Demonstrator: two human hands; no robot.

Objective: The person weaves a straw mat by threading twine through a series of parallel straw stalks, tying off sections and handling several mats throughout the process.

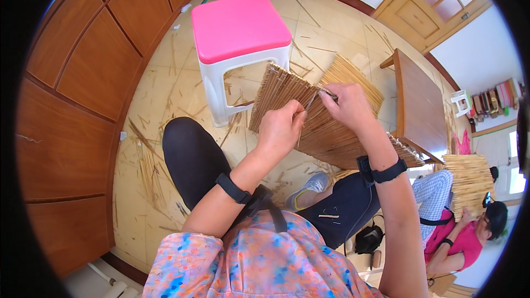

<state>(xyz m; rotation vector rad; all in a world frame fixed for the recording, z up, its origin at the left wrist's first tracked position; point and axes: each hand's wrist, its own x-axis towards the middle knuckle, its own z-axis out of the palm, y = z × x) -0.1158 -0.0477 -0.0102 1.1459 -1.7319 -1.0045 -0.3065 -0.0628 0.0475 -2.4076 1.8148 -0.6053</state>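
A woven mat of thin brown reed stalks [287,91] rests tilted in front of me, above my knees. My left hand [280,128] is closed, pinching a thin strand against the mat's lower middle. My right hand [348,105] grips the mat's upper edge, fingers pinched on a strand or stalk there. The two hands are close together, a taut thin strand running between them. Both wrists wear black bands.
A stool with a pink seat and white legs [238,25] stands just beyond the mat. A wooden table [419,99] is at right, wooden cabinets [83,77] at left. Loose stalks [149,171] litter the tiled floor. Another person [469,226] at lower right holds a similar reed mat.
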